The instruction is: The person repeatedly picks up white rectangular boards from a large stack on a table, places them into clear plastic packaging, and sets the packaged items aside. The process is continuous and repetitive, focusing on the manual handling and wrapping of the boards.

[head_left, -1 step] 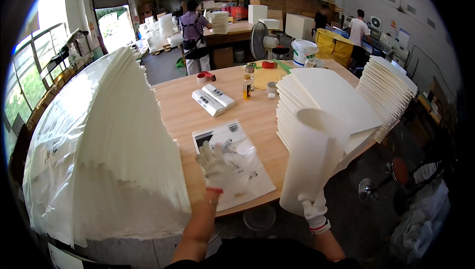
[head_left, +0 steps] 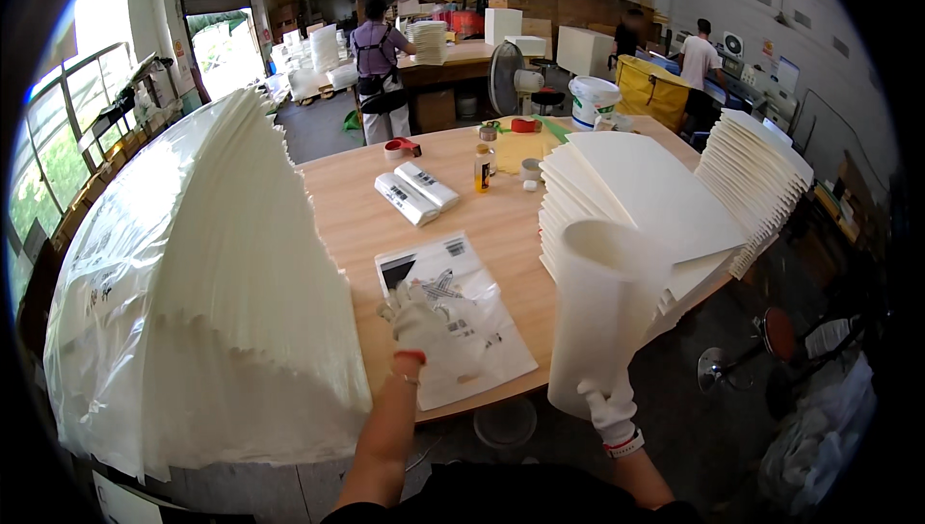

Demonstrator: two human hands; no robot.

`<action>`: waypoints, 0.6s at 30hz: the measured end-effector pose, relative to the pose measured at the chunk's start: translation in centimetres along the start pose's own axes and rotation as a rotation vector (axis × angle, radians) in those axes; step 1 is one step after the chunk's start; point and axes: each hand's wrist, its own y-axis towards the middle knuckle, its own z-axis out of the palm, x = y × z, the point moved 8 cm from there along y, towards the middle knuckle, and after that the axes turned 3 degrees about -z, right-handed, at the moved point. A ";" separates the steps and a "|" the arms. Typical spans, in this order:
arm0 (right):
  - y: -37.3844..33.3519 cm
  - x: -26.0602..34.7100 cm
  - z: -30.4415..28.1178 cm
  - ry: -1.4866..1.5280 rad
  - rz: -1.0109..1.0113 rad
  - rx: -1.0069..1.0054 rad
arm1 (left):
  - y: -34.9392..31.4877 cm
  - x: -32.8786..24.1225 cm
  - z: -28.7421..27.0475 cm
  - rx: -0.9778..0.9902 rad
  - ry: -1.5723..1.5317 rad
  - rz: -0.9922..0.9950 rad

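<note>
1. On the left of the counter (head_left: 337, 196), a wrapped stack of white sheets (head_left: 279, 331) is standing near my left forearm. A careless knock could be disturbing its ragged edges, in my judgement. Count: one stack; its sheets are defying a count.
2. My left grip (head_left: 416, 320), gloved, is lying spread over the printed plastic bags (head_left: 496, 336) near the front edge, apparently touching them and closing on nothing visible. Uneven pressure could be sending the slick top layer sliding. Count: one pile; I am not telling how many bags.
3. Beyond the pile, white rolls (head_left: 405, 200) are lying side by side. Count: two.
4. To their right, an amber bottle (head_left: 482, 170) is standing upright; a sweeping sleeve could be tipping it. Count: one.
5. My right grip (head_left: 611, 408) is holding the rolled white sheet (head_left: 599, 322) by its lower end, near-upright at the front edge. Loosening could be letting it spring open; squeezing could be creasing it. Count: one roll.
6. Behind it, stepped sheet piles (head_left: 647, 177) are standing; a bump could be fanning them. Count: two.
</note>
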 end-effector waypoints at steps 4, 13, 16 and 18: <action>-1.3 -0.9 2.6 -0.399 -0.339 0.202 | 2.7 5.7 7.0 0.558 -0.936 -0.329; 0.3 -16.5 11.4 -0.748 0.431 0.793 | -8.2 -6.8 12.7 0.619 -0.472 0.220; 1.9 -16.9 9.6 -0.666 0.421 0.390 | -9.5 -5.1 12.3 0.374 -0.198 0.279; 2.2 -19.3 10.2 -0.699 0.340 0.266 | -10.8 -1.7 12.6 0.382 -0.102 0.282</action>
